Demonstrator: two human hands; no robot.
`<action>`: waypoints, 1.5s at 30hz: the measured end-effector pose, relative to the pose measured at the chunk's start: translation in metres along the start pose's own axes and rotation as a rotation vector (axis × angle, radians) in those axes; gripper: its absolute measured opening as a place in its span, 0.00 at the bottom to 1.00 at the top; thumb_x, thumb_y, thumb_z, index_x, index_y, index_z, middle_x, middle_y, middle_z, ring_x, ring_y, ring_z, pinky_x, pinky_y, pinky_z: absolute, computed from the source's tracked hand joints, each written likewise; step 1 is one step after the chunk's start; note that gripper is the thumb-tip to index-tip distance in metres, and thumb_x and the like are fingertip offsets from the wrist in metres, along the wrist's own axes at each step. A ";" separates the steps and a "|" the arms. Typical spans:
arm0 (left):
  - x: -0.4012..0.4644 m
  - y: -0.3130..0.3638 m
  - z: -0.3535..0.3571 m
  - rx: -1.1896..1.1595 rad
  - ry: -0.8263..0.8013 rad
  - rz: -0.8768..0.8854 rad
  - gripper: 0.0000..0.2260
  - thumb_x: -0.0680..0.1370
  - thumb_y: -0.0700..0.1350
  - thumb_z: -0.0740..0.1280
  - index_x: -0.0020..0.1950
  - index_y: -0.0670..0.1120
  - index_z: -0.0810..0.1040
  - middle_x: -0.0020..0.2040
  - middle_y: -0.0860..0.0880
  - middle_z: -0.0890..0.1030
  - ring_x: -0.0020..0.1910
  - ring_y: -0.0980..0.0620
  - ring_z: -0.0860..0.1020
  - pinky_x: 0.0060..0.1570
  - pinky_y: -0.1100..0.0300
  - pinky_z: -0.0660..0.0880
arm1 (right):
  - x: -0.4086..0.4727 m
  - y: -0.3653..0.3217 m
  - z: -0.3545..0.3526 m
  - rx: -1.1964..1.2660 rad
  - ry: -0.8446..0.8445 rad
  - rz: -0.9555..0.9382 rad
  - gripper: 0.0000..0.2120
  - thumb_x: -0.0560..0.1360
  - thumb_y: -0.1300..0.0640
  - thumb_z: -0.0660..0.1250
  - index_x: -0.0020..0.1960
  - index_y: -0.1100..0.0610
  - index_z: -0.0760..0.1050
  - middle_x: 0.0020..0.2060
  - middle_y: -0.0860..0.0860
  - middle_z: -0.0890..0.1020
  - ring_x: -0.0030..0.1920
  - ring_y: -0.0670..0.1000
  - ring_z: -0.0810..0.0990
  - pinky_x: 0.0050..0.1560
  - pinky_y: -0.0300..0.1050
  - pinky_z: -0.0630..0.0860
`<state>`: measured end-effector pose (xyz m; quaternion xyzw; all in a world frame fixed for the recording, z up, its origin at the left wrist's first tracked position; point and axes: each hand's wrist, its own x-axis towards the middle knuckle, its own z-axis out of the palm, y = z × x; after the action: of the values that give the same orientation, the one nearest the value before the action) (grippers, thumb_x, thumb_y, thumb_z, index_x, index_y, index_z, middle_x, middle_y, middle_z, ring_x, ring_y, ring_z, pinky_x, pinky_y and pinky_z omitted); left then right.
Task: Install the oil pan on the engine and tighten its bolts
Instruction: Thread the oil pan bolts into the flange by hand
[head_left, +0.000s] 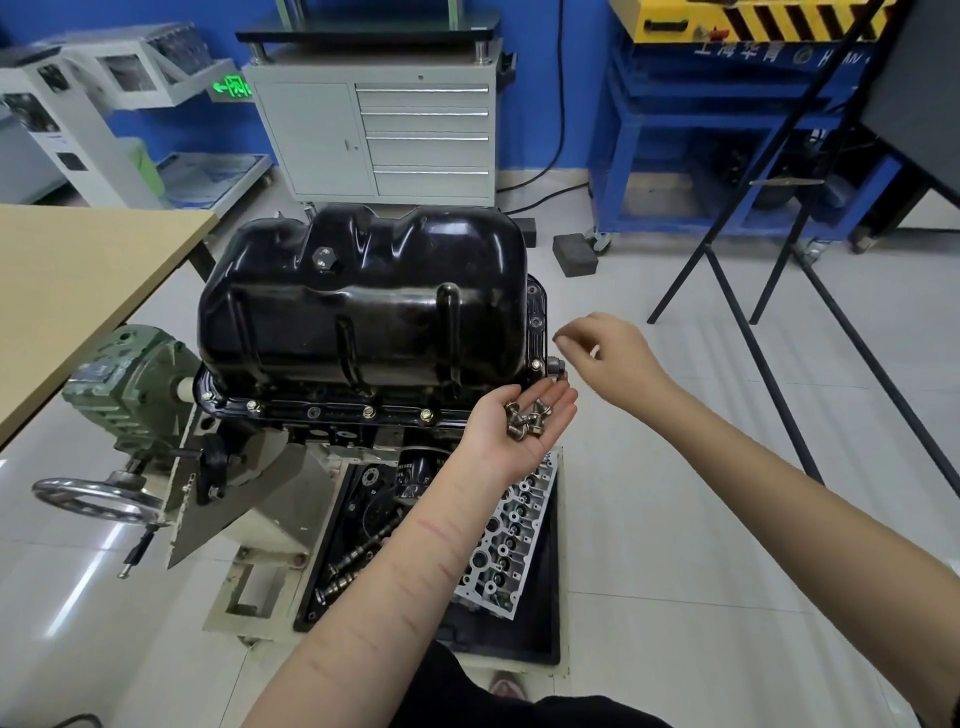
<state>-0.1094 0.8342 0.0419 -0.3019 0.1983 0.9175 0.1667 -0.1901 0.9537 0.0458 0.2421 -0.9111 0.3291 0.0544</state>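
Black oil pan (363, 301) sits upside-down on the engine (332, 441) at centre frame, several bolts already in its near flange. Left hand (519, 421) at 4 o'clock of the pan, palm up, forearm reaching in from 6 o'clock, fingers flat and slightly cupped under a loose pile of bolts (527, 417). Right hand (608, 353) hovers at 3 o'clock by the pan's corner, wrist bent, fingers loosely curled; can't tell if it pinches a bolt.
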 end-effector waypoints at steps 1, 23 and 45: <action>0.000 0.000 0.000 0.002 -0.003 -0.001 0.19 0.82 0.44 0.52 0.44 0.34 0.76 0.40 0.38 0.81 0.47 0.42 0.78 0.49 0.49 0.75 | -0.007 -0.003 -0.005 0.065 0.007 -0.010 0.07 0.75 0.60 0.65 0.48 0.60 0.81 0.42 0.55 0.78 0.43 0.52 0.76 0.42 0.34 0.66; -0.002 -0.016 -0.006 -0.025 0.056 -0.047 0.15 0.80 0.40 0.56 0.40 0.34 0.74 0.27 0.42 0.79 0.37 0.47 0.79 0.27 0.51 0.78 | 0.001 0.001 0.019 -0.142 -0.113 0.105 0.12 0.75 0.53 0.65 0.52 0.61 0.77 0.45 0.56 0.78 0.47 0.55 0.77 0.47 0.45 0.70; 0.000 -0.017 -0.016 0.006 0.097 -0.060 0.13 0.80 0.40 0.57 0.39 0.35 0.73 0.26 0.43 0.78 0.31 0.46 0.81 0.27 0.51 0.78 | 0.018 0.002 0.020 -0.268 -0.360 -0.153 0.08 0.74 0.67 0.59 0.49 0.68 0.76 0.48 0.61 0.74 0.49 0.59 0.75 0.49 0.52 0.70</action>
<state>-0.0941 0.8420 0.0260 -0.3514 0.1998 0.8957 0.1852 -0.2055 0.9355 0.0340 0.3559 -0.9206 0.1516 -0.0527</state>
